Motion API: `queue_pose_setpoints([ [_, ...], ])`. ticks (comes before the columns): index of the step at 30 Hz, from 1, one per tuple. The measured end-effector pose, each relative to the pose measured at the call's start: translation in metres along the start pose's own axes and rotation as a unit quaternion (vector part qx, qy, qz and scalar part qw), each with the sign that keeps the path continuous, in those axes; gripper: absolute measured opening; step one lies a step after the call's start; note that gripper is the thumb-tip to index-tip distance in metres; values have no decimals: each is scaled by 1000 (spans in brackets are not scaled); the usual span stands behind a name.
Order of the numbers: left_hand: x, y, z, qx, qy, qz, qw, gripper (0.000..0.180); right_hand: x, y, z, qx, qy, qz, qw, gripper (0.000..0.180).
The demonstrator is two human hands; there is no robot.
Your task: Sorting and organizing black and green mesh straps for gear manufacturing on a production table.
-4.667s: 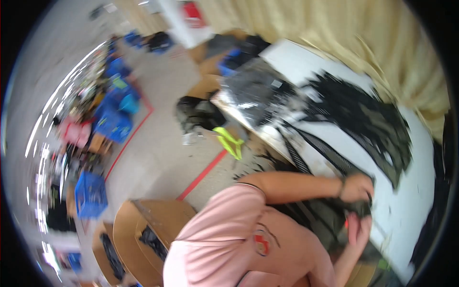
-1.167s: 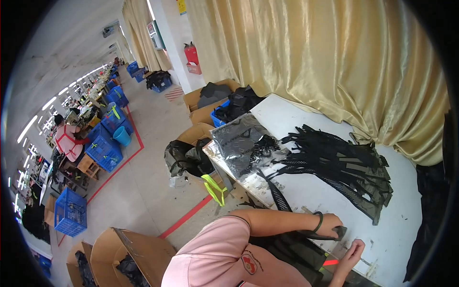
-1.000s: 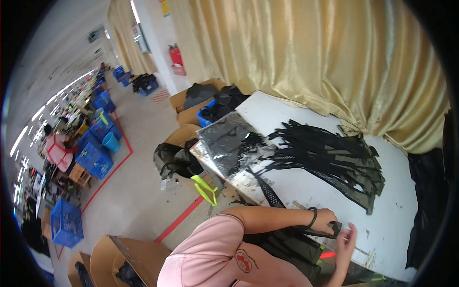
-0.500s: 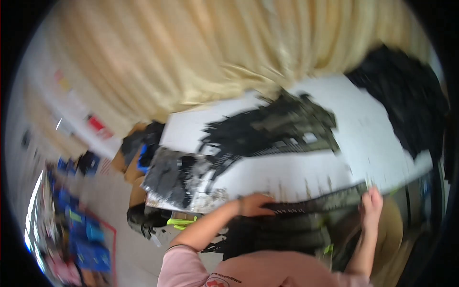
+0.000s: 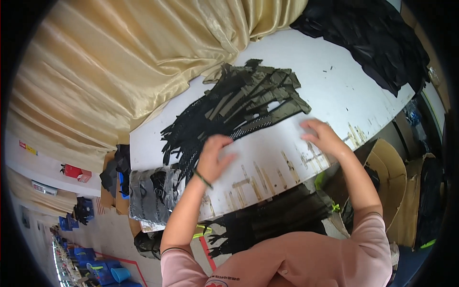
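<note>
My left hand (image 5: 216, 160), slightly blurred, is over the white table with its thumb apart from its fingers and nothing held. Its fingertips are close to the near edge of a heap of black and olive fabric strips (image 5: 239, 103), some of them mesh. My right hand (image 5: 321, 137) is open above the table, right of the heap's near corner, fingers curved and apart. Between the two hands lies bare white tabletop (image 5: 267, 148). Below the table's front edge, more dark strips (image 5: 282, 215) are draped in front of my body.
A clear plastic bag of black straps (image 5: 152, 195) lies at the table's left corner. Black fabric (image 5: 368, 43) is piled at the far right. A gold curtain (image 5: 158, 52) hangs behind the table. An open cardboard box (image 5: 389, 170) stands at the right, and blue bins (image 5: 95, 272) at the lower left.
Both hands have let go of the black and olive strip they stretched along the front edge. They have moved farther over the table, toward the heap. The head view has turned.
</note>
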State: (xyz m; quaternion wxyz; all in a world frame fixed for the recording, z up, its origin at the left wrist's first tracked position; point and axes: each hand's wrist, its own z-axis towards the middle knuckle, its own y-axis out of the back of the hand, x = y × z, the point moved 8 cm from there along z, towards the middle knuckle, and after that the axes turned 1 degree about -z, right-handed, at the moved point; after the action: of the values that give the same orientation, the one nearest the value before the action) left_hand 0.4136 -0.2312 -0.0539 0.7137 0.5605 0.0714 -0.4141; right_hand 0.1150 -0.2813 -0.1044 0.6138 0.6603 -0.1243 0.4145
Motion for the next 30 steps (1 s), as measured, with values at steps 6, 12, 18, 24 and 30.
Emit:
queue_pose_setpoints([
  [6, 131, 31, 104, -130, 162, 160, 965, 62, -2, -53, 136, -77, 33, -216, 973, 61],
  [12, 187, -50, 90, -18, 305, 278, 910, 82, -45, -111, 127, -53, -23, -263, 963, 68],
  [18, 142, -75, 66, -29, 178, 246, 952, 76, -16, -115, 61, -86, 3, -270, 959, 68],
  [24, 94, -89, 36, -23, 123, 230, 965, 77, 10, -124, 6, -98, 8, -250, 963, 69],
  [30, 95, -80, 23, -20, 59, 87, 994, 57, 7, -124, -4, -124, 7, -203, 971, 62],
])
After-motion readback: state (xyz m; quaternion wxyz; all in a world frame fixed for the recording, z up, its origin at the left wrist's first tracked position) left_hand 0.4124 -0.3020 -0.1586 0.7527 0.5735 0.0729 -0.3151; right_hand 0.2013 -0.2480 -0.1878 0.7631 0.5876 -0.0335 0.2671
